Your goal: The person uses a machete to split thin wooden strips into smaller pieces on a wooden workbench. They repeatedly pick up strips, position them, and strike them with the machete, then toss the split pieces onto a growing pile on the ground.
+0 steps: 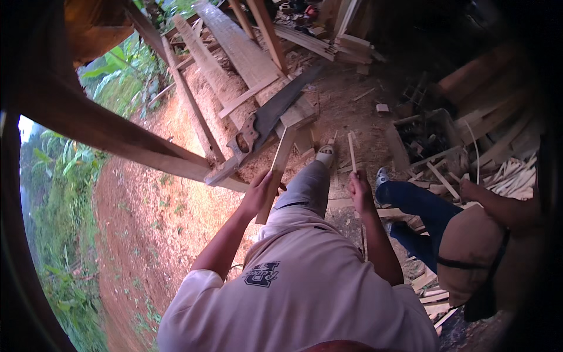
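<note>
My left hand (258,190) is closed around a short, flat wooden board (278,169), which slants up and away beside my knee. Its far end is by the end of a thick plank (298,112). In my right hand (360,189) is a thin wooden stick (352,150), held upright in a fist. A handsaw (280,104) with a worn wooden handle (244,141) lies across the planks just beyond the board, touched by neither hand. My sandalled foot (324,155) shows between the two hands.
To the right another person (469,234) sits close by, one hand (469,190) near scrap wood. A wooden box (399,146) of dark pieces stands beyond. Long planks (237,44) run off at the far left, over sawdust. A heavy beam (129,141) crosses the left side.
</note>
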`<state>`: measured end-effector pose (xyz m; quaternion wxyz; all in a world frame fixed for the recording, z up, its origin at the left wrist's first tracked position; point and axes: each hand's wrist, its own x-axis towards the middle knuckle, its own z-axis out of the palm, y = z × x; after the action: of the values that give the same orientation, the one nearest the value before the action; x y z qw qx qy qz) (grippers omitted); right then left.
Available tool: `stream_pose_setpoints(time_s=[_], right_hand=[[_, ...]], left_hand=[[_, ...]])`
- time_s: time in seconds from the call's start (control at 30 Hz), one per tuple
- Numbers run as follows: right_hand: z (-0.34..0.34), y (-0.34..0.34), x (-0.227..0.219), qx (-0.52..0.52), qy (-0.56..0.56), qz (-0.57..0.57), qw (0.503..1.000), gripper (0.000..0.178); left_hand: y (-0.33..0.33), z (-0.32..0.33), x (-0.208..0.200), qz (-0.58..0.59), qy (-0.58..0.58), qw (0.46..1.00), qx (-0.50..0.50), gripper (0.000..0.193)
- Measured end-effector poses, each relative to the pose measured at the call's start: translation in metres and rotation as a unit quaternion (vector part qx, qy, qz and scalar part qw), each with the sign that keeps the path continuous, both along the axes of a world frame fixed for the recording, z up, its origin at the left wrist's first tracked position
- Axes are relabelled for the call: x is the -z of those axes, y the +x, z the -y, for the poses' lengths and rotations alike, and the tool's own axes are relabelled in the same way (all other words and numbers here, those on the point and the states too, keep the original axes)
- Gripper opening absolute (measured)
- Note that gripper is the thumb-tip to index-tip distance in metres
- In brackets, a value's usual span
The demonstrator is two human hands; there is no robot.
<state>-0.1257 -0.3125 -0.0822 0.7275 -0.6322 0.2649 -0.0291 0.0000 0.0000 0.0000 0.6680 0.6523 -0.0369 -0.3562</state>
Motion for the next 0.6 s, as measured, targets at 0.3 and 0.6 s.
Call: stream_pose_setpoints(time_s=[0.3,0.6], right_hand=[[0.005,0.026,-0.098,0.159,-0.126,0.123,0.971,0.029],[0.022,0.009,-0.151,0.162,-0.149,0.108,0.969,0.032]], left_hand=[[-0.017,0.163,-0.048,-0.121,-0.246,0.960,0.061,0.029],[-0.029,0.199,-0.057,-0.006,-0.158,0.978,0.138,0.042]])
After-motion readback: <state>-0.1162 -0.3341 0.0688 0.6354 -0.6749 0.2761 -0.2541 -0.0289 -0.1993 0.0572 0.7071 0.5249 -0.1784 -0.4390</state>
